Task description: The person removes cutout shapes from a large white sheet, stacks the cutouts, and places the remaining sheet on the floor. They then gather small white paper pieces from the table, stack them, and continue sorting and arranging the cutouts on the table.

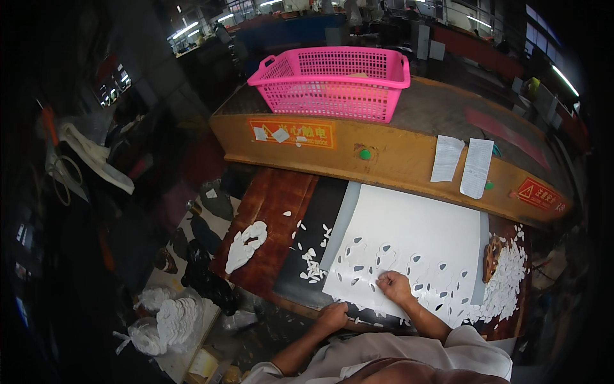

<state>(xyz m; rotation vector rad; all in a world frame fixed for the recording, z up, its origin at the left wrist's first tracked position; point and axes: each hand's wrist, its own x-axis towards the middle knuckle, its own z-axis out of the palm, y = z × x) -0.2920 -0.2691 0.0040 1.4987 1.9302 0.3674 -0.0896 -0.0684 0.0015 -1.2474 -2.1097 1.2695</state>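
A white sheet (409, 221) lies on the work table, its near half marked with cut outlines and several dark, drop-shaped holes. My right hand (394, 287) rests over these cuts with its fingers pinched together; anything between them is too small to make out. At the sheet's near left edge my left hand (333, 316) is curled closed, and what its fingers grip is hidden. Small white offcuts (311, 265) are scattered on the dark strip to the left. Many more form a heap (505, 288) on the right, beside a brown, frame-like object (491, 258).
A yellow-brown machine beam (396, 153) spans the table's far side, with a pink plastic basket (329, 96) on top and two paper sheets (475, 168) hanging from it. Flat white cut pieces (246, 247) lie on the red-brown board. Bagged white pieces (176, 320) sit at the lower left.
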